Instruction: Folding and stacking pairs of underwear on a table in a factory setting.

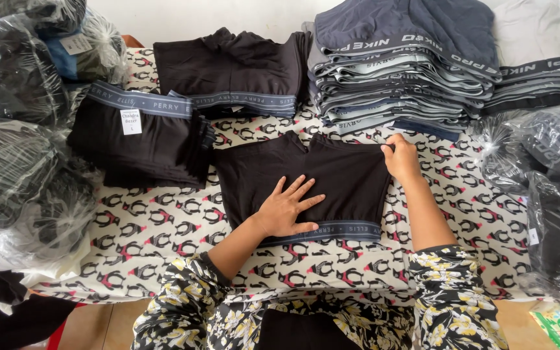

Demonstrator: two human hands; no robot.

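Note:
A black pair of boxer shorts (332,175) with a grey waistband lies flat on the patterned cloth (150,227), waistband toward me. My left hand (286,207) rests open and flat on its middle, fingers spread. My right hand (401,157) pinches the garment's far right corner. Both my arms wear floral sleeves.
A folded black stack (137,139) with a white size tag sits to the left, another black stack (234,71) lies behind. A tall pile of grey and navy shorts (403,65) stands at back right. Plastic-wrapped bundles (21,168) crowd the left, and more bagged bundles (552,188) line the right.

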